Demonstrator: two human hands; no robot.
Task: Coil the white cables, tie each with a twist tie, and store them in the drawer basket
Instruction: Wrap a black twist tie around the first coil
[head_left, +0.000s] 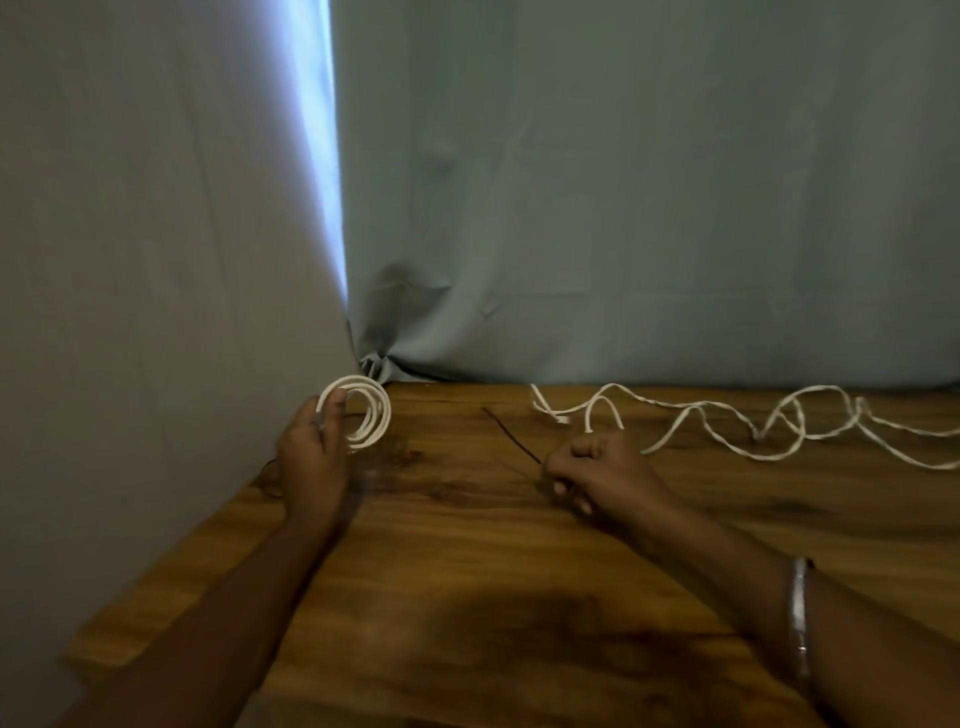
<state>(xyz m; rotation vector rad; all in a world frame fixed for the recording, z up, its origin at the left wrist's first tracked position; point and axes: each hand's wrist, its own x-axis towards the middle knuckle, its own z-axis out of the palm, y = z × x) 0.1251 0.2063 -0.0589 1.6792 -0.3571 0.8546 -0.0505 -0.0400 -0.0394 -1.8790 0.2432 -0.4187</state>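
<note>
My left hand (313, 457) holds a coiled white cable (374, 415) upright just above the wooden table (467, 571), thumb over the loops. My right hand (597, 475) rests on the table with its fingers curled at the near end of a thin dark twist tie (511, 434) that lies diagonally on the wood. Whether the fingers pinch the tie I cannot tell. A loose white cable (727, 421) snakes in loops along the back of the table to the right edge of the view.
A grey-blue curtain (623, 208) hangs behind the table and a pale one (156, 260) along its left edge. A metal bangle (800, 608) sits on my right wrist. No drawer or basket shows.
</note>
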